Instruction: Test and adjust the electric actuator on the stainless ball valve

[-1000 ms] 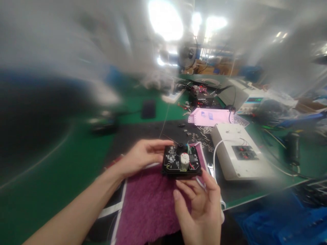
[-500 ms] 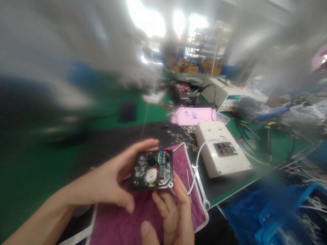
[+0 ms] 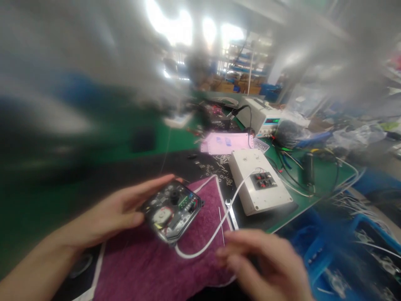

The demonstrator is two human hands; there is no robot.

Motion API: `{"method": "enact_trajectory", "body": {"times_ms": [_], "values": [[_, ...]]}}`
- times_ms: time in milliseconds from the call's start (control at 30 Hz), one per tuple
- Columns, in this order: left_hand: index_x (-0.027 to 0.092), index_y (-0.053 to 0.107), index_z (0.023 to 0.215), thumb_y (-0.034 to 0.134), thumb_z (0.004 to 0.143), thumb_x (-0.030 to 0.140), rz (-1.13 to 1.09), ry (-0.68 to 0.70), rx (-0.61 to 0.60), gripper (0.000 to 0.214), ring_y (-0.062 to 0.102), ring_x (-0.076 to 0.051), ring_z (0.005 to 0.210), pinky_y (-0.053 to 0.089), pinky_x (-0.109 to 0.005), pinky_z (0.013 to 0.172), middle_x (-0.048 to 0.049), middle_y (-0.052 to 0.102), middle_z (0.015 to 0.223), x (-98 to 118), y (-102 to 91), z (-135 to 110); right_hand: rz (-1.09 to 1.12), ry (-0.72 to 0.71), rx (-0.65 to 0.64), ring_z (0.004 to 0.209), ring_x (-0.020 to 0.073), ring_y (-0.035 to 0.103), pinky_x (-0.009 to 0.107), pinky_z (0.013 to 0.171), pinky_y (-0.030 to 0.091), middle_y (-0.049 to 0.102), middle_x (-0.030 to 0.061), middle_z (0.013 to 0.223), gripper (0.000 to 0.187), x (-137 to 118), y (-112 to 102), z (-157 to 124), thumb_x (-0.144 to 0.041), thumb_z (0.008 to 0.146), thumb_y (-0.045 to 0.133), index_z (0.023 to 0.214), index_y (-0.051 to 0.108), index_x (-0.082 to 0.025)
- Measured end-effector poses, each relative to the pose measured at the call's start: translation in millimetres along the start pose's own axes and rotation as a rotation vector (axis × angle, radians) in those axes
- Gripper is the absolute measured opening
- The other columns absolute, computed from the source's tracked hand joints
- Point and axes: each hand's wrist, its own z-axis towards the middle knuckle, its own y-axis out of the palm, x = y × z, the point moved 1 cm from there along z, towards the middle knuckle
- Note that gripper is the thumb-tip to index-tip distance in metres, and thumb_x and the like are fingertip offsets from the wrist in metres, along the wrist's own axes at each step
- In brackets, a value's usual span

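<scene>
The left hand [image 3: 120, 213] grips the circuit module [image 3: 175, 209] along its left side, thumb at the near edge and fingers running along the far side. The module is held tilted above the purple cloth [image 3: 138, 267], its component face up: a white round part [image 3: 162, 216], a black round part [image 3: 174, 196] and a green connector strip [image 3: 184, 202] show on it.

The right hand [image 3: 269, 259] is apart from the module, near the right edge of the cloth. Its thumb and fingers are bent towards each other, but blur hides their tips, so I cannot tell whether they pinch anything.

A white cable [image 3: 200, 253] leaves the module's near corner, bows over the cloth and rises to the terminal block [image 3: 263, 180] on a white box [image 3: 244, 165] to the right. Between cloth and box lies an open-ended wrench [image 3: 232, 218], partly behind the cable. Farther off, small metal parts [image 3: 223, 160] are scattered on the black mat [image 3: 109, 167], just nearer than a pink sheet [image 3: 230, 144]. At the far right stands a bench power supply [image 3: 258, 119] with a lit green display.
</scene>
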Motion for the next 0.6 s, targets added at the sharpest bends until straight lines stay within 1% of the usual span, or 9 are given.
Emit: {"method": "enact_trajectory", "body": {"times_ms": [33,67,100,133,233,300,367,500,600], "values": [[0.036,0.046,0.165,0.081,0.090,0.040,-0.042,-0.001,0.004,0.083,0.034,-0.046,0.162,0.038,-0.053,0.129,-0.0031,0.038,0.176,0,3.6,1,-0.219,-0.006,0.205,0.083,0.0196,0.083,0.029,0.080,0.070,0.085,0.0012,0.102,0.035,-1,-29,15,-0.017,0.093,0.079,0.125,0.079,-0.033],[0.035,0.047,0.165,0.079,0.092,0.039,-0.092,-0.002,-0.003,0.079,0.037,-0.044,0.161,0.041,-0.049,0.128,-0.0052,0.037,0.177,0,7.5,2,-0.375,-0.016,0.356,0.083,0.0203,0.082,0.032,0.081,0.069,0.084,0.0029,0.099,0.022,1,-56,33,-0.024,0.096,0.077,0.117,0.081,-0.029],[0.034,0.047,0.165,0.076,0.095,0.037,-0.148,-0.006,-0.016,0.076,0.040,-0.042,0.160,0.044,-0.047,0.127,-0.0068,0.036,0.177,1,11.3,3,-0.495,-0.039,0.455,0.086,0.0221,0.082,0.036,0.086,0.068,0.084,0.0049,0.100,0.020,5,-80,53,-0.031,0.097,0.076,0.116,0.081,-0.026],[0.034,0.046,0.165,0.072,0.097,0.035,-0.208,-0.008,-0.028,0.073,0.044,-0.041,0.158,0.046,-0.045,0.125,-0.0078,0.036,0.177,2,14.6,4,-0.608,-0.045,0.484,0.092,0.0237,0.081,0.040,0.090,0.067,0.084,0.0066,0.106,0.023,11,-102,75,-0.038,0.099,0.073,0.116,0.081,-0.024],[0.031,0.045,0.166,0.066,0.099,0.030,-0.366,0.006,-0.046,0.070,0.052,-0.039,0.153,0.051,-0.045,0.121,-0.0101,0.039,0.176,3,21.2,8,-0.743,0.038,0.341,0.107,0.0285,0.078,0.049,0.103,0.060,0.081,0.0094,0.119,0.031,43,-144,132,-0.042,0.097,0.070,0.118,0.081,-0.021],[0.029,0.045,0.166,0.061,0.100,0.028,-0.415,0.010,-0.039,0.068,0.054,-0.039,0.151,0.053,-0.046,0.119,-0.0116,0.042,0.174,3,23.8,11,-0.764,0.085,0.253,0.101,0.0297,0.078,0.049,0.100,0.060,0.082,0.0095,0.113,0.033,64,-156,152,-0.046,0.093,0.073,0.112,0.083,-0.021],[0.026,0.045,0.166,0.059,0.099,0.028,-0.422,0.005,-0.040,0.068,0.056,-0.039,0.149,0.054,-0.046,0.116,-0.0132,0.045,0.172,3,27.1,13,-0.789,0.109,0.213,0.100,0.0300,0.078,0.048,0.098,0.059,0.083,0.0091,0.112,0.034,78,-160,158,-0.048,0.090,0.075,0.109,0.083,-0.021],[0.022,0.052,0.162,0.064,0.091,0.029,-0.396,0.050,0.028,0.073,0.063,-0.040,0.140,0.055,-0.047,0.112,-0.0157,0.056,0.163,7,39.0,19,-0.863,0.123,0.229,0.107,0.0304,0.076,0.046,0.104,0.054,0.082,0.0072,0.115,0.032,87,-161,151,-0.050,0.090,0.073,0.107,0.083,-0.024],[0.018,0.059,0.156,0.064,0.083,0.028,-0.399,0.111,0.118,0.073,0.067,-0.041,0.134,0.054,-0.049,0.109,-0.0171,0.064,0.155,11,50.8,22,-0.911,0.134,0.246,0.107,0.0300,0.076,0.043,0.100,0.054,0.082,0.0065,0.113,0.030,86,-163,146,-0.051,0.090,0.073,0.102,0.083,-0.025]]}}
